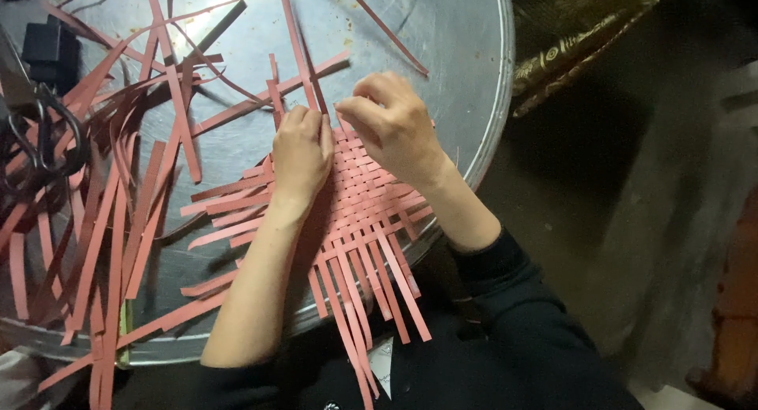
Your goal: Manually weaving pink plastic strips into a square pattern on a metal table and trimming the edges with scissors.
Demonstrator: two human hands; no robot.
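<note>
A woven mat of pink paper strips (359,201) lies on a round metal tray (466,55), its loose ends fanning toward me. My left hand (302,153) presses down on the mat's far left part, fingers curled at its top edge. My right hand (392,126) rests on the far right part, its fingertips pinching a strip (298,43) at the weave's top edge. That long strip runs away from the hands toward the tray's far side.
Many loose pink strips (118,213) lie heaped on the tray's left half. Black scissors (39,138) sit at the far left, a dark box (51,47) behind them. A patterned cloth (568,39) lies beyond the tray's right rim, above dark floor.
</note>
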